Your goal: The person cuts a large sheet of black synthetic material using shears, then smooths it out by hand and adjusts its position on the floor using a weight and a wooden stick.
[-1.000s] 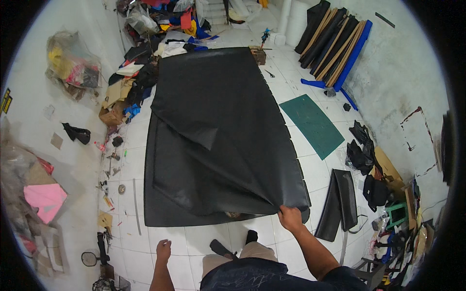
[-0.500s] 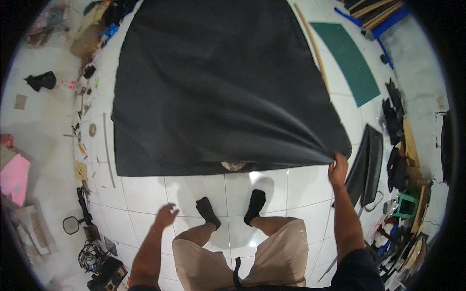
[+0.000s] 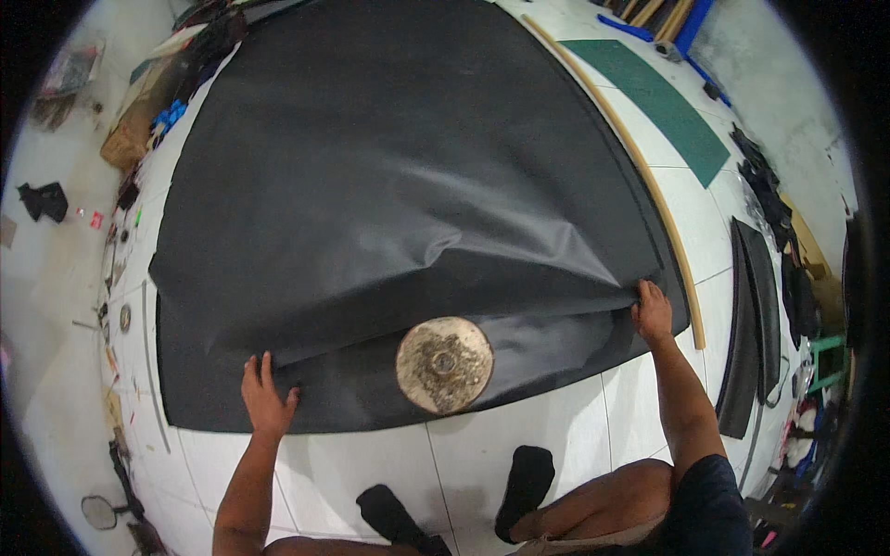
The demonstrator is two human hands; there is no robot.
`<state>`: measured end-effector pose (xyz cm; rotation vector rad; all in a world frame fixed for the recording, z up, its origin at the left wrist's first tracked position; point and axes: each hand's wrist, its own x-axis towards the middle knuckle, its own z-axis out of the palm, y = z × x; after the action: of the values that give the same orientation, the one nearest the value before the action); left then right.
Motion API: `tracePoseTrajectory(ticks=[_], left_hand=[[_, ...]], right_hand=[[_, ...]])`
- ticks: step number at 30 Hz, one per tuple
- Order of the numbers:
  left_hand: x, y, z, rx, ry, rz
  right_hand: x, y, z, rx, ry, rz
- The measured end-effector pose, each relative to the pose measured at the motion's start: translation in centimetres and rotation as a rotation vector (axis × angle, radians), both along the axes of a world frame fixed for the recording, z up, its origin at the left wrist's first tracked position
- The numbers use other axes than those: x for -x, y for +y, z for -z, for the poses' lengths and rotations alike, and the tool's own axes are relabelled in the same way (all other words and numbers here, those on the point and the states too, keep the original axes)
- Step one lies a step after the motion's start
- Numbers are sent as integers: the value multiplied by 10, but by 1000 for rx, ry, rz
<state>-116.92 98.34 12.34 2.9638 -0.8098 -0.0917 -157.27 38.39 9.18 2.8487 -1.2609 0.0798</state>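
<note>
A large black sheet (image 3: 389, 176) of leather-like material lies spread on the white tiled floor, its top layer rippled near me. My left hand (image 3: 267, 400) presses flat, fingers apart, on the sheet's near edge. My right hand (image 3: 653, 309) pinches the upper layer's right corner, lifted slightly off a lower black layer. A round, rusty metal disc (image 3: 444, 364) rests on the lower layer between my hands. My feet in black socks (image 3: 525, 477) stand just before the sheet.
A long wooden strip (image 3: 630, 157) runs along the sheet's right side, with a green cutting mat (image 3: 654, 97) beyond. Black curved pieces (image 3: 753, 315) lie at right. Boxes, scraps and small tools (image 3: 130, 139) crowd the left edge.
I have bent down closer to the sheet. My left hand went from hanging free onto the near edge. The round disc, hidden before, now shows. My right hand still grips the corner.
</note>
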Motion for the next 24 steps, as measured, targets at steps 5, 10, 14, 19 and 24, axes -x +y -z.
tracePoseTrajectory(ticks=[5,10,14,19,24], left_hand=[[-38,13,18,-78,-156,-58],[-62,17,30,-20,63,-119],[-34,35,27,106,-210,-55],[-38,78,32,348,-245,-632],[-74,24,60,1537,469,-1355]], right_hand=[[-16,-3,-21,68,-276,68],[-7,-22,-24,204,-357,257],[-2,-32,-36,42,-254,521],[10,-29,-2,-4,-18,584],[60,-82,0,129,103,615]])
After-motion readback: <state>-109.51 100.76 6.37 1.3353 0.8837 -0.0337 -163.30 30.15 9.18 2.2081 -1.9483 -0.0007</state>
